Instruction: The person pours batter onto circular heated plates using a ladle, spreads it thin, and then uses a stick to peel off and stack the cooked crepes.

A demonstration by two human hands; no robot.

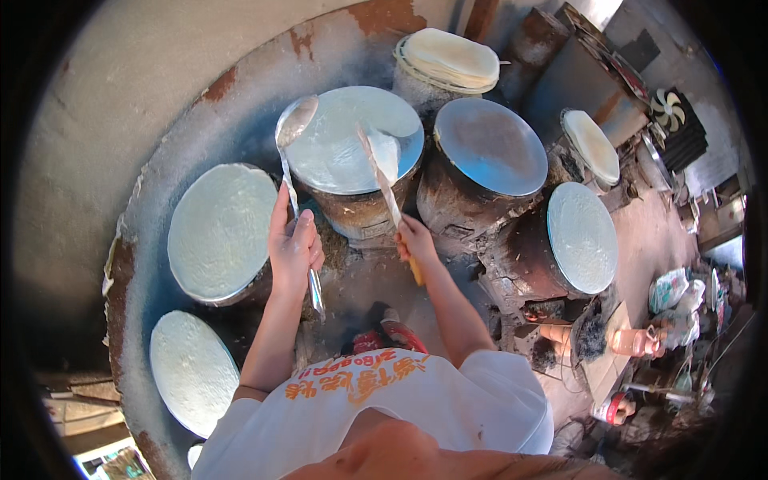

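My left hand (294,252) is closed around the handle of a metal ladle (298,120), its bowl held up at the left edge of the middle round griddle (414,154). White batter (340,140) covers most of that griddle, with a thicker patch near its right side. In my right hand (416,242) is a long, flat spatula (384,180) with a yellow handle. The spatula's blade reaches over the batter beside that patch; whether it touches cannot be made out.
To the right stands a bare griddle (490,148). Batter-covered griddles lie at the left (222,232), lower left (194,372) and right (582,238). Stacked thin pancakes (450,58) rest at the back. A fan (668,110) and plastic bags (678,300) are far right.
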